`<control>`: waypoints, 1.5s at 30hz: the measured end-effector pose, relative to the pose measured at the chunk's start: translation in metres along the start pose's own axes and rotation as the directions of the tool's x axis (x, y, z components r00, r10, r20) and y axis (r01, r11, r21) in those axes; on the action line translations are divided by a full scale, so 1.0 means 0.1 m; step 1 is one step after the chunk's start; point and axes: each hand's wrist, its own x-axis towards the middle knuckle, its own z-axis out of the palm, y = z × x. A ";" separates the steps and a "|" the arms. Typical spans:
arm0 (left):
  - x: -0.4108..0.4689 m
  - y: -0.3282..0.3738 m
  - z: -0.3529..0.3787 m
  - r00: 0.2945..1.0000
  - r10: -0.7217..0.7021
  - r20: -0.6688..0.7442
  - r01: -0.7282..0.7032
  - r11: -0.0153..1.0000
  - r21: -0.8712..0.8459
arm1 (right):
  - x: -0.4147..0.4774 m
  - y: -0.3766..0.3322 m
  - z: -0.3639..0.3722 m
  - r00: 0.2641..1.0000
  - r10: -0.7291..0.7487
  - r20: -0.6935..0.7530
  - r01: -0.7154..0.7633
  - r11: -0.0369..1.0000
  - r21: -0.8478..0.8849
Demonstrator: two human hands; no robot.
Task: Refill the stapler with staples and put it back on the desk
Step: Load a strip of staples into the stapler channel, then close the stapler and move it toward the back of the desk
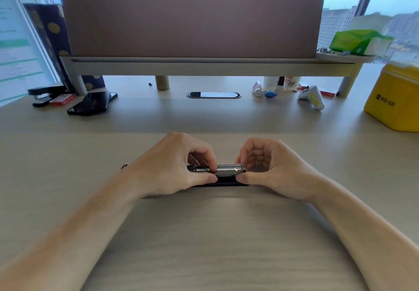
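Observation:
A small stapler (227, 171) lies across the light wooden desk (204, 234) in front of me, its silver metal magazine showing above a dark base. My left hand (179, 166) grips its left part, thumb below and fingertips on the metal channel. My right hand (269, 168) pinches its right end between thumb and curled fingers. Whether staples sit in the channel I cannot tell. A red staple box (61, 99) lies at the far left next to a second, black stapler (46, 94).
A pink divider panel on a raised shelf (192, 61) spans the back. A black phone (91, 103) lies left, a cable grommet (213, 95) centre, small bottles, a cup and a white controller (311, 98) right, and a yellow box (395, 100) far right.

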 end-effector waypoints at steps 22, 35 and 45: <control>0.15 0.31 -0.86 0.995 -0.065 0.080 0.031 0.929 0.369 | -0.03 0.10 0.07 0.988 -0.081 -0.129 0.069 0.994 -0.089; 0.34 0.31 -0.14 0.978 0.016 0.208 -0.057 0.980 0.193 | 0.00 0.13 0.07 0.986 -0.057 -0.155 0.055 0.998 -0.015; 0.35 0.24 0.22 0.986 -0.144 0.083 0.134 0.984 0.115 | -0.02 0.10 0.08 0.989 -0.037 -0.143 0.038 0.999 0.001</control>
